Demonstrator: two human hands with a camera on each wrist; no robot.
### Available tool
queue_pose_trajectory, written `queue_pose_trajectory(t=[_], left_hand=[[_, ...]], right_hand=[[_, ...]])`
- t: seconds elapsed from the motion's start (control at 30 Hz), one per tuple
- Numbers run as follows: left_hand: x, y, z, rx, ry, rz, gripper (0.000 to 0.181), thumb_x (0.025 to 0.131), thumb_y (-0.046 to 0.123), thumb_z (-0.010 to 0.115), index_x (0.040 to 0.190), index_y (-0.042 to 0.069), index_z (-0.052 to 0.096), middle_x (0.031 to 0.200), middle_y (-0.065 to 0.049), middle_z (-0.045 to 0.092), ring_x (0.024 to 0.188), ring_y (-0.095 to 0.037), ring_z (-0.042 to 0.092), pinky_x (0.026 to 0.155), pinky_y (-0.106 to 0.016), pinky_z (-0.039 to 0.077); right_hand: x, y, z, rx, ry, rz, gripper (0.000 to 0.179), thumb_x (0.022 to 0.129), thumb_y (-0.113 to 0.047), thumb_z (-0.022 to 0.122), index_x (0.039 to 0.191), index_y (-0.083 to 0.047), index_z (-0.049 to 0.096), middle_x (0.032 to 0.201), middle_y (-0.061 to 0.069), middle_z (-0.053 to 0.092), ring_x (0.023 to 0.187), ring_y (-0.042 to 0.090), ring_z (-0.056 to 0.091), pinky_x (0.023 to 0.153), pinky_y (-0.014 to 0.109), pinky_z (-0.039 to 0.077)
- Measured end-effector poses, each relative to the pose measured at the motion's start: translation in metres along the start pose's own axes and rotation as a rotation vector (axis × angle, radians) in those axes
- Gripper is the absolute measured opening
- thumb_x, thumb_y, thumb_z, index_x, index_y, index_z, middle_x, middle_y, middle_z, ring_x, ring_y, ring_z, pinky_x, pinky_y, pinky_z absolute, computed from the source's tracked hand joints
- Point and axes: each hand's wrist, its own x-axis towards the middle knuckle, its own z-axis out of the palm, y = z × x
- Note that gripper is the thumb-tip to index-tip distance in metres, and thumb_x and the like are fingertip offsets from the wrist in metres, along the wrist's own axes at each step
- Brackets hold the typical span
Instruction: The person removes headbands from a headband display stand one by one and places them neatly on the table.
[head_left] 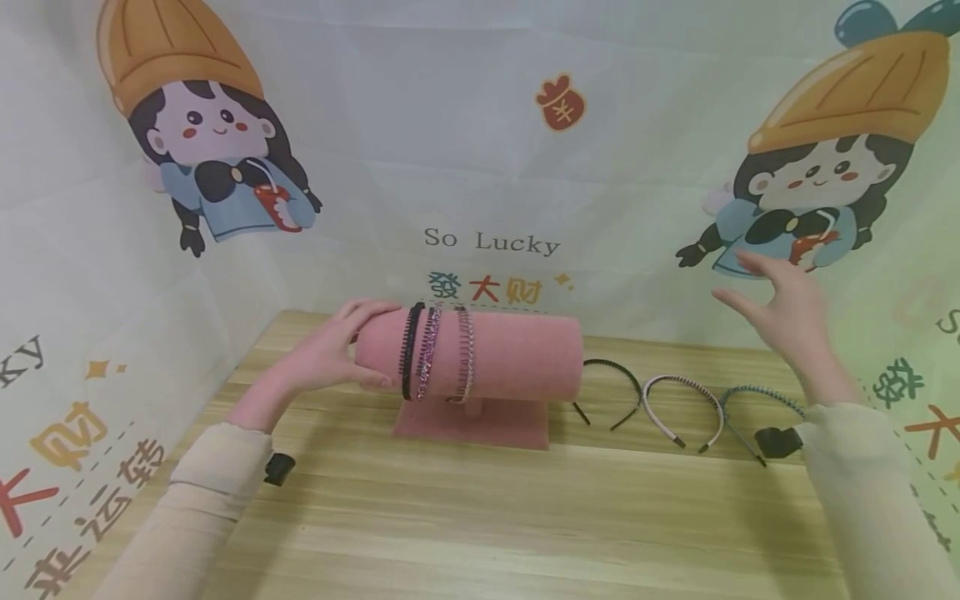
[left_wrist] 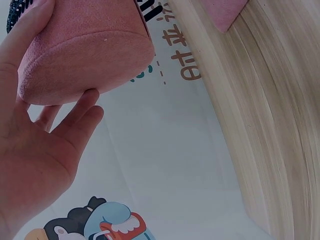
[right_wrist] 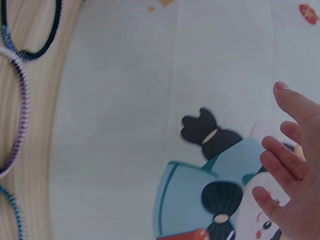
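Observation:
A pink, plush-covered headband stand (head_left: 517,354) has a padded roll on a flat base. Thumb in front and fingers over the top, my left hand (head_left: 330,350) grips the roll's left end; the left wrist view shows the fingertips against the roll's end face (left_wrist: 90,67). Around the roll sit a black headband (head_left: 409,354), a purple glittery headband (head_left: 427,354) and a greyish-pink headband (head_left: 467,354). My right hand (head_left: 791,308) is raised above the right side of the table, thumb and fingers spread, holding nothing.
Right of the stand, a black headband (head_left: 626,371), a pale pink headband (head_left: 652,408) and a blue headband (head_left: 753,389) lie in a row on the wooden table (head_left: 480,517). A printed cloth (head_left: 420,125) hangs behind and at both sides.

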Motion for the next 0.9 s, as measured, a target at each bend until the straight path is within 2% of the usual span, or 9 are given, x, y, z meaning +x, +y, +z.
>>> queue_pose_trajectory(t=[0.3, 0.63, 0.9], left_hand=[[0.0, 0.0, 0.0, -0.036, -0.006, -0.008, 0.102, 0.066, 0.03, 0.092, 0.151, 0.032, 0.034, 0.153, -0.009, 0.033, 0.132, -0.036, 0.046, 0.105, -0.063, 0.045], [0.0, -0.001, 0.001, -0.034, -0.006, -0.009, 0.102, 0.067, 0.032, 0.092, 0.151, 0.033, 0.034, 0.153, -0.009, 0.034, 0.132, -0.037, 0.046, 0.105, -0.063, 0.046], [0.0, -0.001, 0.001, -0.033, -0.006, -0.011, 0.102, 0.067, 0.035, 0.091, 0.151, 0.033, 0.033, 0.153, -0.009, 0.034, 0.132, -0.036, 0.046, 0.105, -0.062, 0.046]], right_hand=[[0.002, -0.049, 0.006, 0.081, -0.022, -0.046, 0.062, 0.087, -0.023, 0.076, 0.143, -0.013, 0.053, 0.137, 0.023, 0.059, 0.13, 0.043, 0.045, 0.109, 0.062, 0.035], [0.005, -0.092, 0.026, 0.148, 0.041, -0.206, 0.06, 0.085, -0.016, 0.078, 0.141, -0.017, 0.056, 0.128, 0.017, 0.065, 0.118, 0.034, 0.055, 0.098, 0.052, 0.045], [0.005, -0.121, 0.044, 0.185, 0.024, -0.265, 0.059, 0.084, -0.017, 0.078, 0.139, -0.015, 0.057, 0.129, 0.014, 0.065, 0.123, 0.031, 0.056, 0.106, 0.052, 0.045]])
